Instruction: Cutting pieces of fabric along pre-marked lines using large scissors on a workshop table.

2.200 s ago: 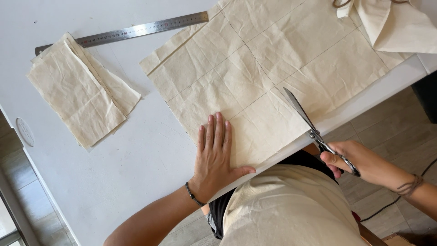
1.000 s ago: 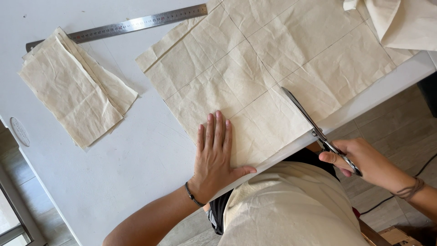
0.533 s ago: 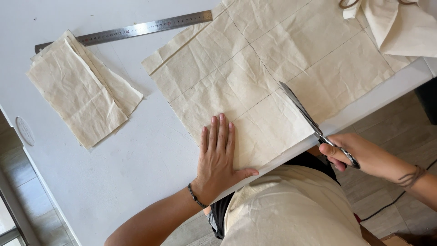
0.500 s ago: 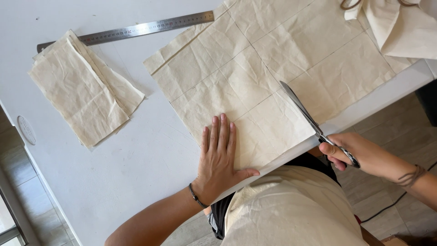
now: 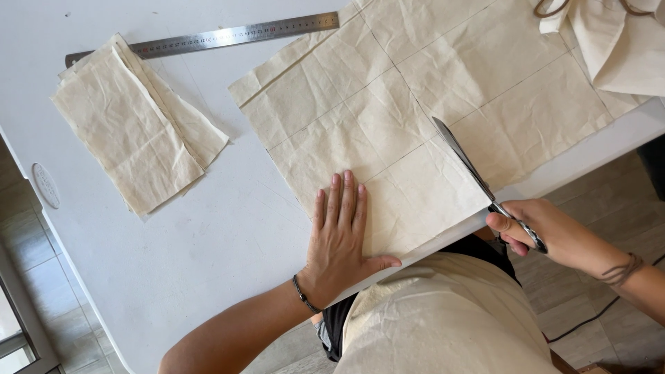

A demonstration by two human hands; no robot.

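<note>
— Well, biggest first: what carries everything from where you sit?

— I see a white bench [image 5: 173, 263] filling most of the head view. Spread over its upper right is a large cream cloth sheet [image 5: 415, 104], creased and marked with drawn lines in a grid; its near edge reaches the bench edge by the body.

— Anything else made of cloth?

— I count a stack of smaller cream cloth pieces [image 5: 135, 128] lying on the left, well apart from the sheet, and a bunched cream cloth [image 5: 623, 48] at the top right corner, partly on the sheet.

— And the ruler?

— I see a long steel ruler [image 5: 208, 38] lying along the far side, between the stack and the sheet's top corner, just beside the stack's upper end.

— Now the hands.

— I have the left hand [image 5: 339, 242] flat on the sheet's near corner, fingers [image 5: 343, 201] stretched out and together, pressing down, gripping nothing. A dark bracelet [image 5: 303, 294] sits at that wrist. The right hand [image 5: 547, 235] is off the bench edge, its fingers clenched around the handles of the scissors [image 5: 478, 180].

— Where do the blades sit?

— I see them pointing up and left over the sheet, along one drawn line. Whether they are parted, I cannot tell.
</note>
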